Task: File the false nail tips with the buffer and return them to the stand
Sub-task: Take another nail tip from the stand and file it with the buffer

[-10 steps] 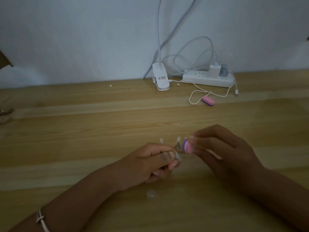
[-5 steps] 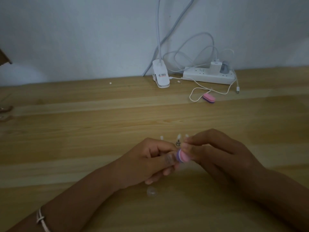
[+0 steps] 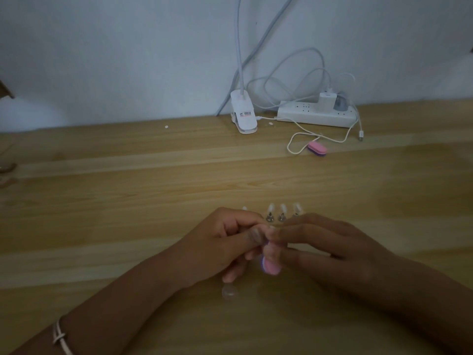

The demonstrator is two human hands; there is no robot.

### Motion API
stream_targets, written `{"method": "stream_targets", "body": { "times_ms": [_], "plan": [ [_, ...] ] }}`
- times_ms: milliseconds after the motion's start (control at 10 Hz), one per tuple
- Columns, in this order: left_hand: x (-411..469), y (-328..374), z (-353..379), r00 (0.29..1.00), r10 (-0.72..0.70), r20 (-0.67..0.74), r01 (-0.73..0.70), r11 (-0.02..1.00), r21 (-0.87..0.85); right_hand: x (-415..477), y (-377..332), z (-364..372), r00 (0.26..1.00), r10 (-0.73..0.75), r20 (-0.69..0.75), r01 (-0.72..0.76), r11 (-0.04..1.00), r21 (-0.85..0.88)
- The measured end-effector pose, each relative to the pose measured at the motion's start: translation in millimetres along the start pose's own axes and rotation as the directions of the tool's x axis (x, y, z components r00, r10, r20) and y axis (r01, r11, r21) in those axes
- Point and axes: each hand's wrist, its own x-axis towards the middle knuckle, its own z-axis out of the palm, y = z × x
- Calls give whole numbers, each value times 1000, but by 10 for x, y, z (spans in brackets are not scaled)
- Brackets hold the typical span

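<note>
Left hand [image 3: 222, 247] pinches tip [image 3: 255, 235]; right hand [image 3: 332, 252] pinches buffer [image 3: 271, 267] against it. Tip likely light, thin, slippery: hold at base.

left hand [image 3: 225, 242] grips nail tip [image 3: 254, 235] | right hand [image 3: 332, 249] pinches buffer [image 3: 271, 268]

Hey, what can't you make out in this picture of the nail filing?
Head view:
- Nail tip: hidden in the left hand, behind the buffer.
- Buffer: upper part under the right hand.
- Stand: base behind both hands; only post tops show.
- Lamp clip label: too small to read.
- Thing at left edge: cut off, dim.
</note>
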Motion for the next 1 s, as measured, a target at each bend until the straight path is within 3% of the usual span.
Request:
{"method": "stream_targets", "body": {
  "times_ms": [100, 200, 400, 500, 700, 800, 900, 1000],
  "plan": [
    [1, 0, 5, 1000, -6, -6, 6, 1000, -17, -5, 59, -10, 998, -32, -59, 27, 996, -89],
    [1, -32, 8, 1000, -3, -11, 3, 1000, -22, -78, -5, 20, 987, 78, -141, -73, 996, 45],
    [3, -54, 26, 996, 26, -89, -31, 998, -62, -29, 161, -10, 902, 286, -324, -309, 951, -23],
    [12, -57, 25, 986, 13, -168, -21, 999, -45, -37, 96, 67, 943, 232, -238, -234, 972, 18],
    [27, -71, 45, 981, -18, -193, 5, 998, -67, -68, 127, 77, 958, 244, -153, -247, 969, -4],
    [20, -85, 48, 979, -6, -204, -4, 999, -49, -87, 80, 63, 955, 282, -90, -264, 949, 175],
    [19, -94, 58, 970, -15, -241, 12, 1000, -12, -49, 91, -22, 926, 367, -84, -351, 922, 162],
    [-18, -87, 71, 977, 22, -214, -12, 999, 47, -4, -43, 27, 893, 450, -12, -431, 862, 267]
  ]
}}
